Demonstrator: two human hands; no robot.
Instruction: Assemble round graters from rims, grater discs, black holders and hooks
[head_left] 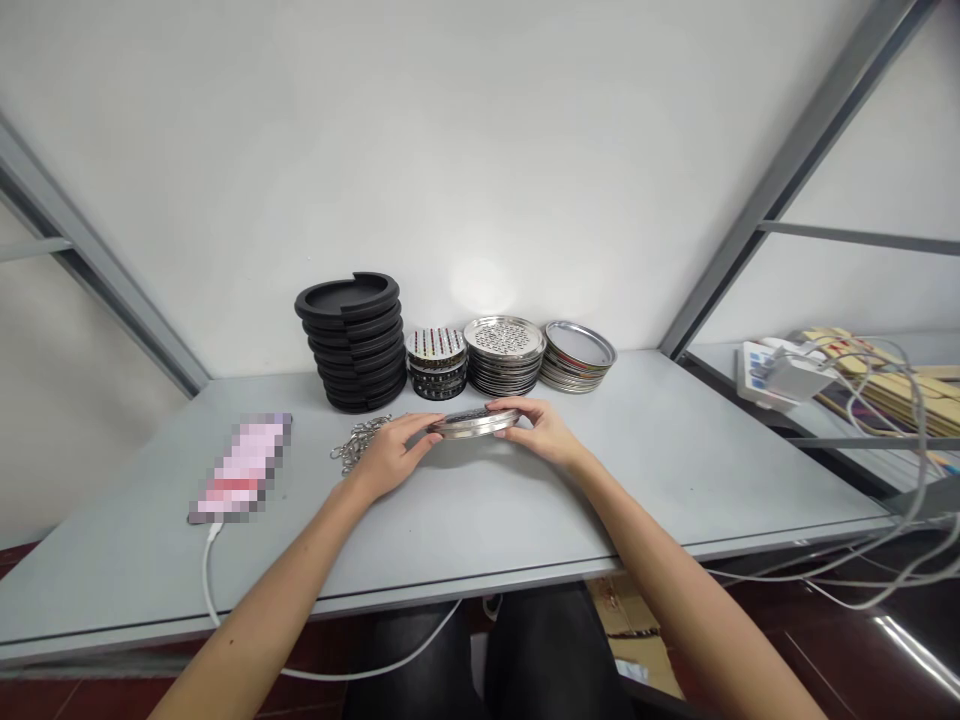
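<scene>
Silver round metal disc [475,424]: held between two hands just above or at the grey tabletop [487,520], in front of the stacks; contact with the surface is hard to make out; a line along the rim leaves it unclear whether this is one piece or several together.
Disc's hidden parts: fingers cover both ends; the underside is out of sight; the dark marking on the upper face is too foreshortened to read.
Disc's direction: upper face up, near rim toward the viewer; being round, it has no long axis of its own; its narrow outline runs left to right, the right end slightly higher in view.
Left hand [390,455]: pinching the left edge, thumb in front, fingers behind; it partly hides a loose pile of small silver metal rings and clasps [364,440].
Right hand [547,430]: pinching the right edge, fingers over the top, thumb lower.
Forearms: both cut off at the bottom.
Back row, left to right: tall stack of black round trays with notched rims [351,350]; short stack of round metal discs with a colour-striped top [436,365]; stack of silver round metal plates with a dark-patterned top [505,355]; leaning stack of shallow silver round lids [579,355].
Phone with a pixelated screen [241,468]: left; its white cable [208,570] passes behind the left forearm.
</scene>
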